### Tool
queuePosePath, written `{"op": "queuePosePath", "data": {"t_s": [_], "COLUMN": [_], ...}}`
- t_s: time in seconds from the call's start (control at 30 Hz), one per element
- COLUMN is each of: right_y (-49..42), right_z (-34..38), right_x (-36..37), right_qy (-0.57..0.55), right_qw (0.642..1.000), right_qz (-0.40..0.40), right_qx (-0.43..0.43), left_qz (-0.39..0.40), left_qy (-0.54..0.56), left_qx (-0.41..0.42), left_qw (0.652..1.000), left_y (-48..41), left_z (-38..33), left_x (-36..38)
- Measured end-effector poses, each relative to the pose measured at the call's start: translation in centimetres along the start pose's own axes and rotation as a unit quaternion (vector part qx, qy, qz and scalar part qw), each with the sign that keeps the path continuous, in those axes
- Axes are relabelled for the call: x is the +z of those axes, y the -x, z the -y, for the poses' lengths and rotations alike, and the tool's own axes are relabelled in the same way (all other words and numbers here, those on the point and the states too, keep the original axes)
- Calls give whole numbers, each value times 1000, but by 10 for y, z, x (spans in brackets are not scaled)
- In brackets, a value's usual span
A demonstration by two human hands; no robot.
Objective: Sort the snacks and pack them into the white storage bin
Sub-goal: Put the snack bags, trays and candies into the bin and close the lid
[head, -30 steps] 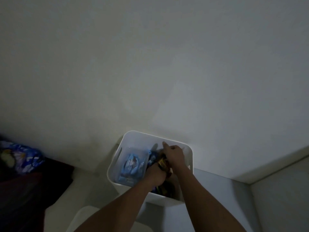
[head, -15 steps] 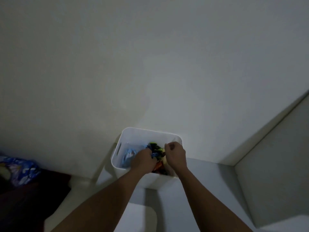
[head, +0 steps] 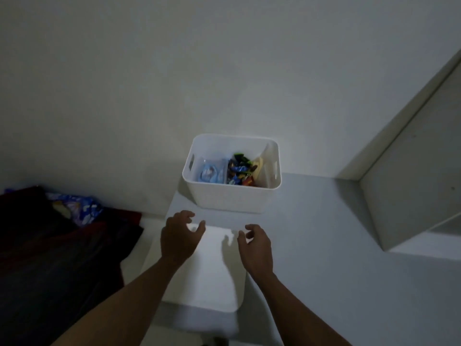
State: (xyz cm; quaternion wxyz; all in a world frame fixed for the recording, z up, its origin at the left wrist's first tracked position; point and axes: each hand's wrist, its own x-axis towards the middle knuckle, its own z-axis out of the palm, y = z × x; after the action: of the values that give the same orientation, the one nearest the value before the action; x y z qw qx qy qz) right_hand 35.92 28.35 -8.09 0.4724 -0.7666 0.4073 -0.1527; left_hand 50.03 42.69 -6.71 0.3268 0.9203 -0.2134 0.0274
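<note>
The white storage bin (head: 232, 198) stands on a grey surface against the wall. Inside it, pale blue packets (head: 210, 173) lie on the left and a heap of dark, multicoloured snack wrappers (head: 240, 171) on the right. A flat white lid (head: 212, 268) lies on the surface just in front of the bin. My left hand (head: 179, 236) hovers over the lid's far left corner with fingers spread and nothing in it. My right hand (head: 255, 243) is at the lid's far right corner, fingers curled apart, also holding nothing.
Dark red and black fabric (head: 50, 245) covers the left side, with a blue patterned bag (head: 77, 208) lying on it. A white cabinet panel (head: 411, 171) rises at the right. The grey surface (head: 324, 245) stretches to the right of the lid.
Both hands have pulled out of the bin toward me and now hover empty over the white lid. The snacks they handled stay in the bin.
</note>
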Motion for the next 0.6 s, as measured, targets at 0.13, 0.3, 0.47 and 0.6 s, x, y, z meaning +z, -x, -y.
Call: {"op": "queuePosePath", "data": {"t_s": [0.13,0.3,0.47,0.6], "right_y": [46,74,83,85], "right_z": [-37,-54,-56,-53], "right_x": [16,35,53,64], "right_qy": [57,88,85,87], "right_qw": [993,982,979,976], "right_qz": [83,101,67,44], "right_qx": [60,136,171,193], "left_qz": [142,244,266,315], "left_qy": [-116,-119,-28,-7], "left_qx": [-124,-230,-224,-185], "left_qw": [975,935,937,931], "left_y": [46,68,63,58], "left_z": [71,136,167,170], "left_x": [-13,-21,-25,-25]}}
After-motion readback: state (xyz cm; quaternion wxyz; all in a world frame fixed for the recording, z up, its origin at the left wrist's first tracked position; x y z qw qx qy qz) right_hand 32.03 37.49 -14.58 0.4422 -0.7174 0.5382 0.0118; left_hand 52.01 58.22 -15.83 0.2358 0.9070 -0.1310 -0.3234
